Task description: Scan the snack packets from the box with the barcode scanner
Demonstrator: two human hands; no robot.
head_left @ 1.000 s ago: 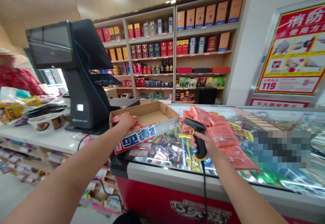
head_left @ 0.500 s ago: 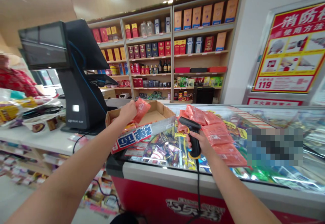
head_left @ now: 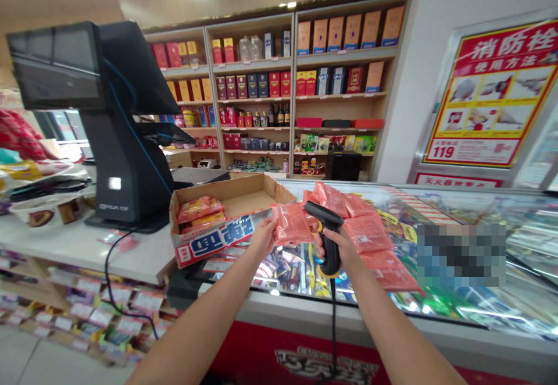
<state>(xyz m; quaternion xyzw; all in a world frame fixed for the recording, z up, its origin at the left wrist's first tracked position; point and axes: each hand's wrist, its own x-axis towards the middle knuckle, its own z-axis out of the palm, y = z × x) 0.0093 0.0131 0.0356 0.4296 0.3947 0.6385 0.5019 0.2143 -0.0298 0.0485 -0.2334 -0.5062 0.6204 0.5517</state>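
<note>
My left hand [head_left: 264,238] grips the left edge of an orange plastic snack packet [head_left: 291,224], held above the glass freezer top. Wrapped round the handle of a black barcode scanner [head_left: 330,245], my right hand [head_left: 342,246] holds it just right of that packet, its head pointing left. Left of my hands, an open cardboard box [head_left: 233,198] holds several orange packets [head_left: 200,209] at its left end. More orange packets [head_left: 370,234] lie in overlapping rows on the glass beyond and right of the scanner. A cable hangs down from the scanner's handle.
A black checkout terminal [head_left: 131,141] stands on the white counter [head_left: 143,251] at left. The glass-topped freezer [head_left: 261,306] runs to the right, goods visible inside. Stocked shelves [head_left: 294,97] line the back. A person in a red patterned sleeve [head_left: 17,135] is at far left.
My left hand has moved right, out of the cardboard box, bringing an orange packet in front of the scanner. My right hand still holds the scanner. The view has shifted slightly.
</note>
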